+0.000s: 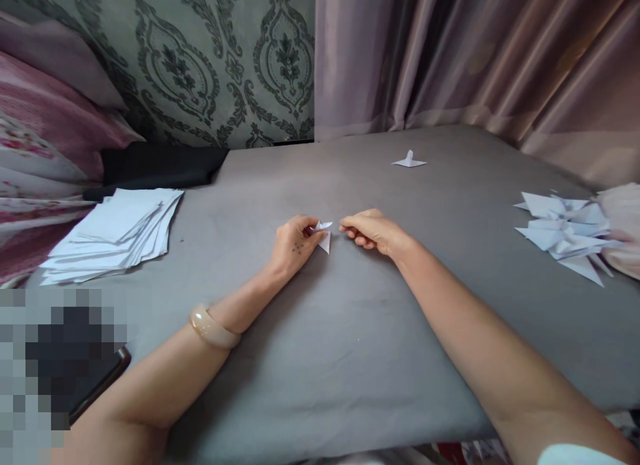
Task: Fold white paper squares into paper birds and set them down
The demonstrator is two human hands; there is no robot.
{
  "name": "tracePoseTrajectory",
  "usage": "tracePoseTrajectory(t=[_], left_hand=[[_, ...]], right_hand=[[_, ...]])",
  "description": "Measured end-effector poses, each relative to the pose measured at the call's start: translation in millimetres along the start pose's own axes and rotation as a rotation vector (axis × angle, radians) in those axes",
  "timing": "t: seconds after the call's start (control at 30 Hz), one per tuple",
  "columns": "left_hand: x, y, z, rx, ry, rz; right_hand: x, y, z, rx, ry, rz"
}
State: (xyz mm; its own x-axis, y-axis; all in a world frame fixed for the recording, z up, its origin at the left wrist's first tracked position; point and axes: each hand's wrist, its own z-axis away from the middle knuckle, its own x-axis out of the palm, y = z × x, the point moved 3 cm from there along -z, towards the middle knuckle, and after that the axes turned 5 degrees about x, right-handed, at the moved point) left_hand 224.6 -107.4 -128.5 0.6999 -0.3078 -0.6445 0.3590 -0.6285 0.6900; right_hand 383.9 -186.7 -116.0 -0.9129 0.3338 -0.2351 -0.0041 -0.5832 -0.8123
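A small piece of white origami paper (325, 241) with pointed, folded tips is pinched between the thumb and fingers of my left hand (295, 241). Part of the paper is hidden behind those fingers. Just to the right, my right hand (370, 231) has its thumb and forefinger pressed together and the other fingers curled. A narrow gap separates its fingertips from the paper, and nothing shows in them. Both hands are over the middle of the grey-covered surface (320, 371). Farther back stands a folded white paper crane (410, 161) with its wings spread.
At the left lies a stack of white paper sheets (120, 228), with a black folded cloth (165, 165) behind it. Several paper cranes (567, 228) are heaped at the right, beside pale fabric (623, 225). A dark phone-like object (103, 381), partly blurred, lies near my left forearm. Curtains (430, 58) hang behind.
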Motion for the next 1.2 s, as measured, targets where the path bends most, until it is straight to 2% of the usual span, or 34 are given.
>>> tracePoseTrajectory(t=[0.2,0.33,0.5,0.6,0.73,0.9,0.97,1.07,1.13,1.2], left_hand=[[-8,5,4,0.065,-0.078,-0.076],[-13,-2,-2,0.020,-0.148,-0.076],[-11,-11,-12,0.245,-0.256,-0.198],[-12,-11,-11,0.289,-0.206,-0.278],[-16,-6,-7,0.226,-0.158,-0.304],[-17,2,-2,0.005,-0.184,-0.139],[-17,4,0,-0.091,-0.187,-0.080],[-18,5,1,-0.204,-0.176,-0.015],[-18,5,1,-0.206,-0.146,0.023],[-18,4,0,-0.149,-0.127,0.057]], right_hand=[[1,1,5,-0.038,-0.015,0.064],[4,4,9,-0.138,-0.043,0.339],[17,4,21,-0.376,0.084,0.681],[20,4,23,-0.409,0.176,0.767],[13,4,15,-0.407,0.293,0.784],[4,4,6,-0.477,0.422,0.706],[6,4,6,-0.526,0.414,0.667],[13,5,10,-0.555,0.326,0.633],[18,7,14,-0.561,0.276,0.648],[22,8,19,-0.577,0.264,0.692]])
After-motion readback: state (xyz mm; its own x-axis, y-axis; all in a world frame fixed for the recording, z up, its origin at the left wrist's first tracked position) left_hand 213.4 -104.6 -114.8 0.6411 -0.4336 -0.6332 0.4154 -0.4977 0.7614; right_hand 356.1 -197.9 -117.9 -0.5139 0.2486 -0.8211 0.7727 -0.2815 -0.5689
